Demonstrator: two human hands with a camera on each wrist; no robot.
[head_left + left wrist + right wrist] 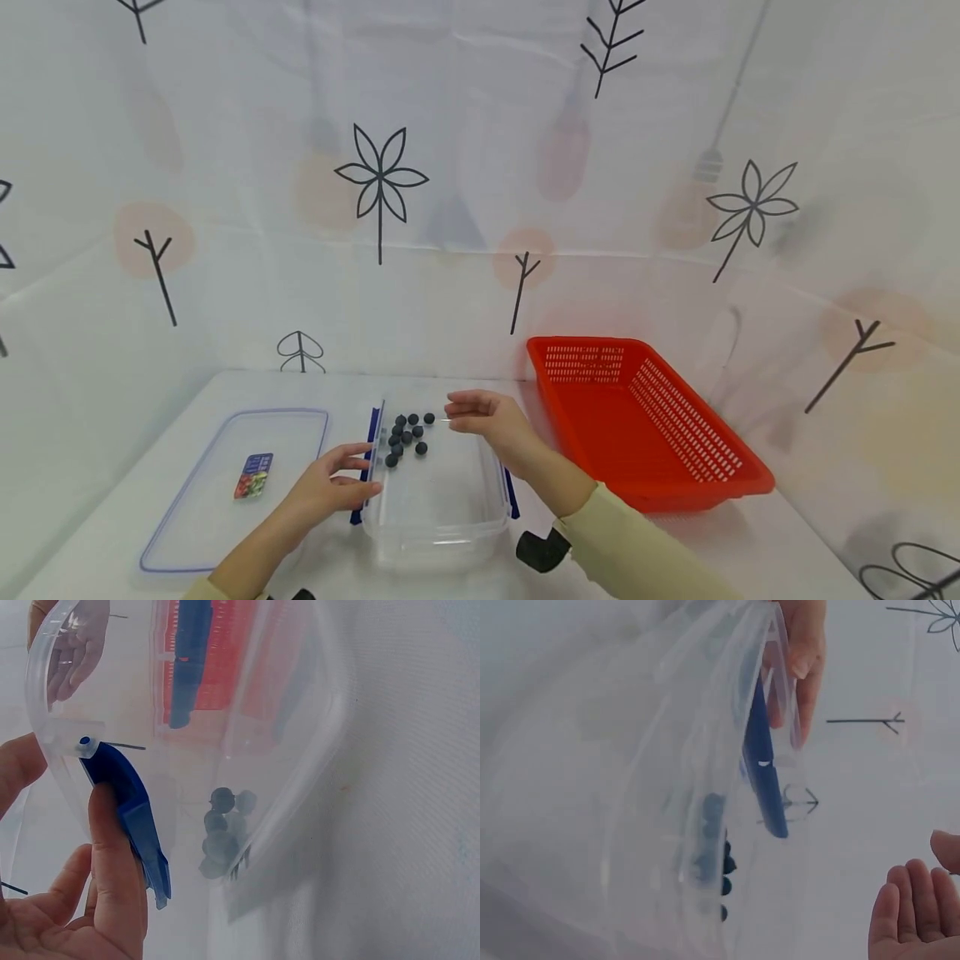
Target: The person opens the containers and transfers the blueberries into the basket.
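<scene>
Clear plastic box with blue clips, a bunch of little dark balls inside, both hands at it.

The clear box [438, 500] sits mid-tabletop [750, 542], see-through walls, rounded corners, a blue latch [369, 454] on each long side. About a dozen small dark balls [405, 433] are bunched at its far left end. The left hand [330, 487] grips the left latch, thumb and fingers pinching it, pretty obvious in the left wrist view. The right hand [487, 425] hovers over the far right rim, fingers loose and holding nothing. The clear lid [225, 492] lies flat just left of the box, a small colourful label on it. A red basket [645, 417] sits to the right.
</scene>
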